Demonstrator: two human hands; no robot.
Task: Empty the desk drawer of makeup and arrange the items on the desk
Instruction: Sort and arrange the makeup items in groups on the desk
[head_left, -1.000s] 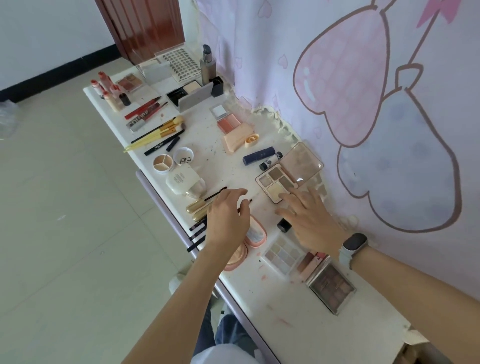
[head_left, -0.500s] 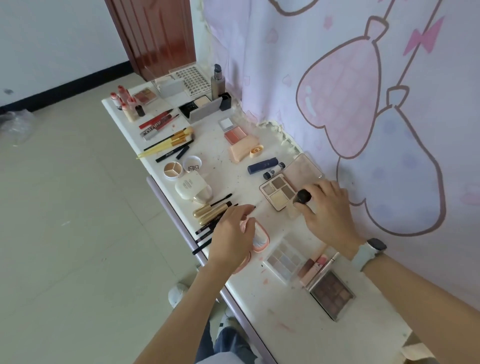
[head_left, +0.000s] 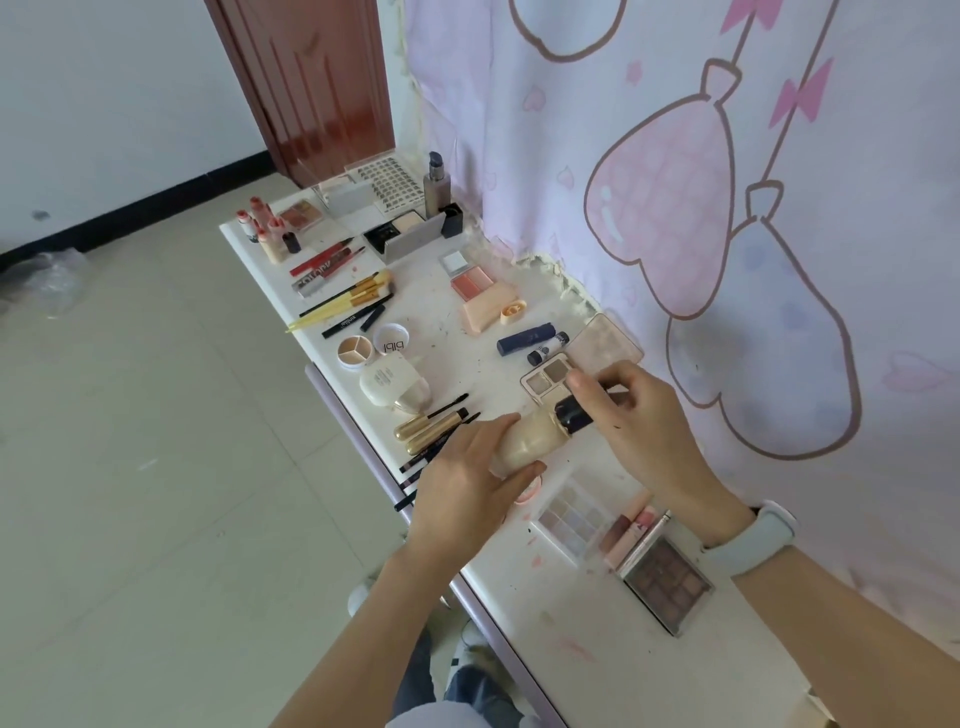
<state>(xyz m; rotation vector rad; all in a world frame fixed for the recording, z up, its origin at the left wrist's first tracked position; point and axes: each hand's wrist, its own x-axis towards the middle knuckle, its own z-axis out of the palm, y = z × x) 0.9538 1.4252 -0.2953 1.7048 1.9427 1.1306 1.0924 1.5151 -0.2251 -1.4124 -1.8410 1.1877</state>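
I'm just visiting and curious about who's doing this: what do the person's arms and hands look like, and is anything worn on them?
Both forearms are bare, with no sleeves in view. The left hand carries no rings, glove or band. The right hand is also ungloved, and its wrist wears a pale blue-grey soft wristband, seemingly a smartwatch or fitness band. No nail polish or markings are clearly visible.

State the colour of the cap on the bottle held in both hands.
Black, or very dark; the cap on the cream bottle shows in the head view.
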